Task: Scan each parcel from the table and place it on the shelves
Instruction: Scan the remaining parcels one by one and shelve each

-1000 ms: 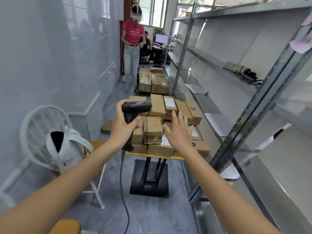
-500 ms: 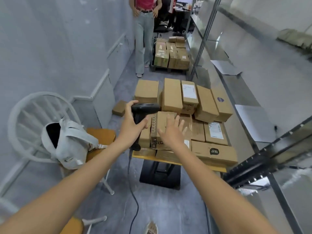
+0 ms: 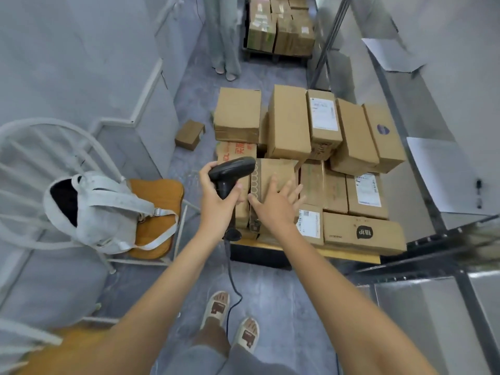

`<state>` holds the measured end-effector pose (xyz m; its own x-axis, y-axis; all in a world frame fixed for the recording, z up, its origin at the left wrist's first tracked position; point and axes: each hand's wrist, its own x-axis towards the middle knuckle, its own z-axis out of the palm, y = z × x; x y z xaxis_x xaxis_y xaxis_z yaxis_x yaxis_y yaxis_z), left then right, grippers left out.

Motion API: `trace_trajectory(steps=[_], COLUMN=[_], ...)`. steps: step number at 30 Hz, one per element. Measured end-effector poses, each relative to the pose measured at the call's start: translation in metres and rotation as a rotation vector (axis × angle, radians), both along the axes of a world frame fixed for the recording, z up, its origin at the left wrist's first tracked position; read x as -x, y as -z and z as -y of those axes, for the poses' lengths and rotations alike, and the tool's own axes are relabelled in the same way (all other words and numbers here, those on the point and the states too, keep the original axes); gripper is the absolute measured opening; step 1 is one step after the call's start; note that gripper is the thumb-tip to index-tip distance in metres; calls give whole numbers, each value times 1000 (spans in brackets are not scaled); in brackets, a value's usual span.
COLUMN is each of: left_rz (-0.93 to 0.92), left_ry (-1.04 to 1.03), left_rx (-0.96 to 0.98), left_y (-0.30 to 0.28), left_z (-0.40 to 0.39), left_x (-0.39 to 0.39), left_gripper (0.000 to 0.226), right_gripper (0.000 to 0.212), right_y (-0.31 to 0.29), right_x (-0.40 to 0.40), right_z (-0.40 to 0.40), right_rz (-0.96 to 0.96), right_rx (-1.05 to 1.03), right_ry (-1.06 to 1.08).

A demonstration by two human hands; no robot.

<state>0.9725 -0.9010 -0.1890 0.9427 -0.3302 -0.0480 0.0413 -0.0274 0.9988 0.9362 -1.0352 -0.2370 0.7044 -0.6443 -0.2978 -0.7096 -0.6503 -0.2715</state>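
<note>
Reaching for a parcel to scan
My left hand point(image 3: 216, 201) grips the scanner point(image 3: 230, 171); my right hand point(image 3: 276, 204), fingers spread, rests on a box point(image 3: 276, 171) on the worktop point(image 3: 351, 257); next I'd lift it

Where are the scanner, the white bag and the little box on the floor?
scanner point(image 3: 234, 167), head view, on its black head.
white bag point(image 3: 108, 212), head view, on its front side.
little box point(image 3: 190, 134), head view, on its top face.

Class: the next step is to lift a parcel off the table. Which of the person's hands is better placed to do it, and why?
The right hand. It is open, fingers spread on the top parcel at the table's near edge. The left hand is busy gripping the scanner.
</note>
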Motion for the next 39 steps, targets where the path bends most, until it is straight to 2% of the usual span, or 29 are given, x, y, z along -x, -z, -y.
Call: trace_trajectory(steps=[4, 9, 13, 19, 25, 29, 33, 39], left_rz=[-40, -37, -41, -46, -99, -220, -493, -510], left_ry=[-30, -13, 28, 73, 44, 43, 71, 126], left_rx=[-17, -104, -36, 30, 9, 63, 200, 242], left_y=[7, 15, 14, 3, 6, 8, 6, -9], left_z=[11, 18, 26, 35, 35, 41, 50, 52], left_x=[-3, -11, -17, -20, -16, -11, -6, -12], left_gripper=[58, 57, 59, 57, 62, 60, 55, 59], right_gripper=[104, 108, 110, 104, 101, 106, 105, 97], right_y=[6, 12, 16, 11, -12, -36, -54, -65], right_x=[-5, -8, -8, 1, 32, 55, 60, 60], right_z=[3, 2, 2, 1, -2, -3, -5, 0], right_rz=[-37, -8, 34, 103, 270, 432, 570, 681], right_rx=[-17, 8, 4, 9, 15, -151, -360, -529], right_ry=[57, 115, 156, 216, 420, 587, 657, 568])
